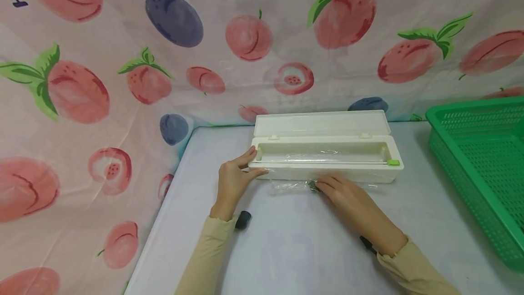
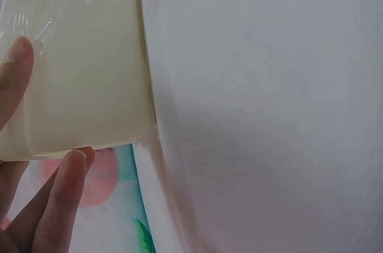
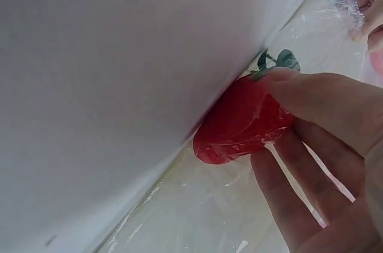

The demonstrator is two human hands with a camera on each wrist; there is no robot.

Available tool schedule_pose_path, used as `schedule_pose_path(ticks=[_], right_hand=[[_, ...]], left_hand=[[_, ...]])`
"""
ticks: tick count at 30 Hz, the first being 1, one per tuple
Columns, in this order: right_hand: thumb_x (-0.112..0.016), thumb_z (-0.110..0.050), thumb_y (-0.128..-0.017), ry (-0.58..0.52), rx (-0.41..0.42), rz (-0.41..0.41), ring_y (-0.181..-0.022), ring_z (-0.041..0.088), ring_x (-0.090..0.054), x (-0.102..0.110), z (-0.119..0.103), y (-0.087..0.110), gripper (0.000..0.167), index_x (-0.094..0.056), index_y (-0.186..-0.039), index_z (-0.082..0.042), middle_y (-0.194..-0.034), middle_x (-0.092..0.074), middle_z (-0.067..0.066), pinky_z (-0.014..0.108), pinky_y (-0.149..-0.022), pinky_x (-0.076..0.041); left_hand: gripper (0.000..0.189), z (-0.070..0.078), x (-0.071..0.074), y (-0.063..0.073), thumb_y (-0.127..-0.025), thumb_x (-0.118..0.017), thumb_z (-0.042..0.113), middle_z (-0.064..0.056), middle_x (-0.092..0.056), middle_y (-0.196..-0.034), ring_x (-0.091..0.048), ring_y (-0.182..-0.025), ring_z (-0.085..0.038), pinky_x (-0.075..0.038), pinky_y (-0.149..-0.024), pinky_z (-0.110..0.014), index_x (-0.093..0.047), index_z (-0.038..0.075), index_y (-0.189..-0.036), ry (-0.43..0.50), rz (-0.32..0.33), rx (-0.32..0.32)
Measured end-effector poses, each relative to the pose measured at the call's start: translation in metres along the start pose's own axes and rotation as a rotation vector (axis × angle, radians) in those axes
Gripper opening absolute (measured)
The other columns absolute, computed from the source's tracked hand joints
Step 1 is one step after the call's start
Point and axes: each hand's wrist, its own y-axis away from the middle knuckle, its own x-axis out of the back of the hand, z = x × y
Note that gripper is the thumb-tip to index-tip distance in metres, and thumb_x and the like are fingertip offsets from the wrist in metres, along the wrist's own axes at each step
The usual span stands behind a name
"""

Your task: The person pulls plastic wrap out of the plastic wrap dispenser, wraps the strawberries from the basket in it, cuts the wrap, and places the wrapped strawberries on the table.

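A white cling film dispenser (image 1: 327, 175) stands on the table with its lid (image 1: 322, 124) tipped back and a clear film roll inside. My left hand (image 1: 233, 181) grips its left end, thumb (image 2: 19, 64) on the front face and fingers at the side. In front of the box, my right hand (image 1: 348, 199) holds a red strawberry (image 3: 236, 124) with green leaves between thumb and fingers. Clear film (image 1: 286, 188) hangs over the dispenser's front and clings around the strawberry. From the head view, only the strawberry's green top shows beside the fingers.
A light green slider (image 1: 393, 162) sits at the right end of the dispenser's front edge. To the right stands a green perforated basket (image 1: 462, 181). Behind and to the left hangs a fruit-patterned cloth (image 1: 196, 49). Black wrist-worn pieces (image 1: 243, 220) show by both sleeves.
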Motion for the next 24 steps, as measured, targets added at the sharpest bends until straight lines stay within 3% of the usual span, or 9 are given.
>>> schedule_pose_path(ticks=[10, 17, 24], right_hand=[[-0.075, 0.013, -0.075, -0.053, -0.028, 0.022, -0.108, 0.028, -0.063, -0.001, 0.004, -0.004, 0.032, -0.071, -0.106, 0.002, -0.110, -0.070, 0.011, 0.038, -0.094, -0.053], [-0.076, 0.010, -0.077, -0.072, -0.045, 0.005, -0.108, 0.027, -0.063, -0.001, 0.005, -0.005, 0.030, -0.072, -0.105, 0.001, -0.109, -0.071, 0.009, 0.038, -0.093, -0.054], [-0.075, 0.010, -0.079, -0.098, -0.028, -0.003, -0.106, 0.025, -0.063, 0.000, 0.007, -0.006, 0.027, -0.071, -0.104, 0.000, -0.108, -0.070, 0.008, 0.036, -0.092, -0.054]], left_hand=[[0.063, 0.000, 0.000, -0.001, -0.065, -0.091, 0.023, 0.000, -0.067, -0.125, -0.072, -0.100, -0.018, -0.059, -0.072, -0.022, -0.069, 0.007, -0.122, 0.033, -0.014, 0.015], [0.065, 0.005, 0.005, -0.002, -0.068, -0.090, 0.025, 0.003, -0.064, -0.131, -0.073, -0.097, -0.018, -0.058, -0.075, -0.021, -0.066, 0.008, -0.126, 0.052, -0.092, 0.077], [0.071, 0.010, 0.014, -0.002, -0.068, -0.091, 0.024, 0.005, -0.060, -0.138, -0.073, -0.095, -0.019, -0.060, -0.079, -0.029, -0.063, 0.010, -0.132, 0.048, -0.181, 0.125]])
